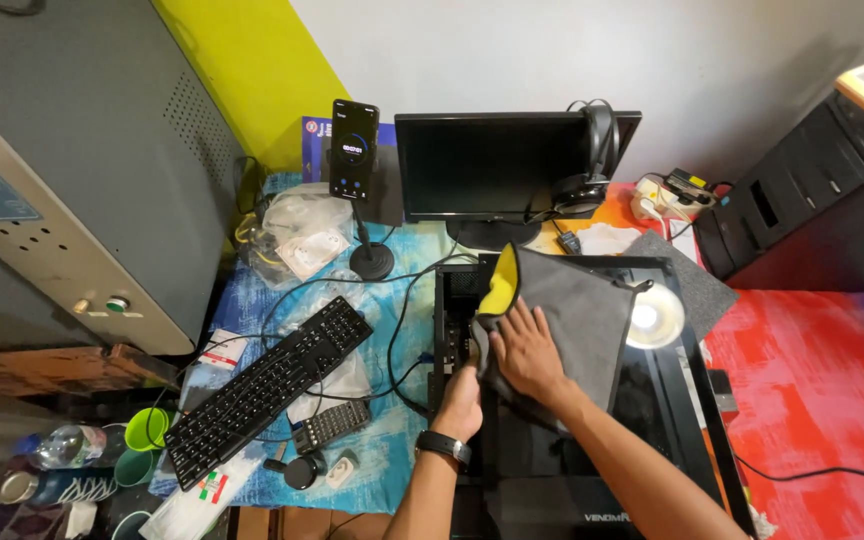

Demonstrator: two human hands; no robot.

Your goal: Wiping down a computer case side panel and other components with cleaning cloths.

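My right hand lies flat on the grey cloth, fingers spread and pressing it down, gripping nothing. The cloth is draped over the glass side of the black case, which lies on its side before me, and one corner is folded back to show a yellow underside. My left hand, with a black band on the wrist, sits at the case's left edge, just beside the cloth's lower fold; its fingers curl over the edge, but I cannot tell whether they pinch the cloth or only rest on the case. A bright lamp glare shows on the glass just right of the cloth. Left of the case, on the blue mat, a black keyboard lies aslant, with a small remote near its lower end and cables looping between. Behind the case stands a dark monitor with headphones hung on its right corner. A phone on a stand is lit, left of the monitor. Green cups sit at the table's lower left.
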